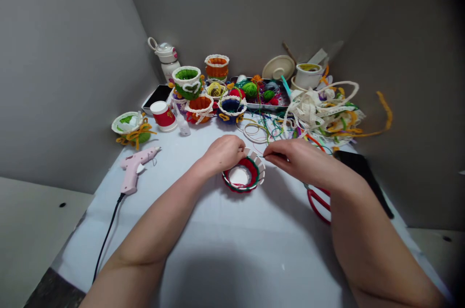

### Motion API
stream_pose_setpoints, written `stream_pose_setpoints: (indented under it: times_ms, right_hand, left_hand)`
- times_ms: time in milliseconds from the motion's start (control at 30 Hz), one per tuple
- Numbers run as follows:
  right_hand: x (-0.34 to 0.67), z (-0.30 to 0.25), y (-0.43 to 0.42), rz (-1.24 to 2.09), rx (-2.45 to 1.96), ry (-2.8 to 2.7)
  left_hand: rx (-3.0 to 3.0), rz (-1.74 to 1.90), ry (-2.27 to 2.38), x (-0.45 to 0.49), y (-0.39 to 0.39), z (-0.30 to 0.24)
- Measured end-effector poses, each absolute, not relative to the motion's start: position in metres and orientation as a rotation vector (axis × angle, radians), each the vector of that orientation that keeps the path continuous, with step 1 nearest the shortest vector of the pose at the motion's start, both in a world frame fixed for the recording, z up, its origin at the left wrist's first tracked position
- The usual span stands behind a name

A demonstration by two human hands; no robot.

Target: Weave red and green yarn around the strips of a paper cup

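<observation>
A paper cup with its wall cut into strips (257,168) sits tilted on the table, red and dark green yarn woven around its lower part. My left hand (225,152) is closed on the cup's far left rim, with its fingertips partly hidden behind the strips. Just right of the cup, my right hand (290,157) pinches a thin dark strand that looks like yarn, close to the strips. Red-handled scissors (318,205) lie partly under my right forearm.
A pink glue gun (136,167) with a black cord lies at left. Finished yarn cups (199,107), a white bottle (168,62) and a tray of yarn balls (281,100) stand at the back. Lace and yarn (319,109) are heaped at right, near a black phone-like object (359,172).
</observation>
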State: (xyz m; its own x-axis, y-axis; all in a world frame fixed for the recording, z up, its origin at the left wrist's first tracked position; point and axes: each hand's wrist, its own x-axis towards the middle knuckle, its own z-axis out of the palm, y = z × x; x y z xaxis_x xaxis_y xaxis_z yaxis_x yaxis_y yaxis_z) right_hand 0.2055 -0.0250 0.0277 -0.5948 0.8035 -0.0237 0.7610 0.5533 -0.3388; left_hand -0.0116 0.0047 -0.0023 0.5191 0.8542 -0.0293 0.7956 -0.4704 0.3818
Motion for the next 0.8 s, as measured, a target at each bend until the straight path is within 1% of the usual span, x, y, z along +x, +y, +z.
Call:
stream_pose_setpoints:
  times_ms: [267,433,667,800]
  right_hand:
    - [0.187,0.029,-0.032,0.377,-1.247,-2.592]
    - [0.196,0.027,-0.029,0.440,-1.195,-2.679]
    - [0.211,0.026,-0.021,0.514,-1.345,-2.707]
    - [0.204,0.017,-0.019,0.555,-1.412,-2.826]
  left_hand:
    - [2.422,0.203,1.379,-0.009,0.005,-0.001]
    - [2.409,0.196,1.391,-0.011,0.006,-0.002]
    - [2.375,0.216,1.382,-0.013,0.008,-0.004]
    - [2.363,0.188,1.371,-0.014,0.009,-0.001]
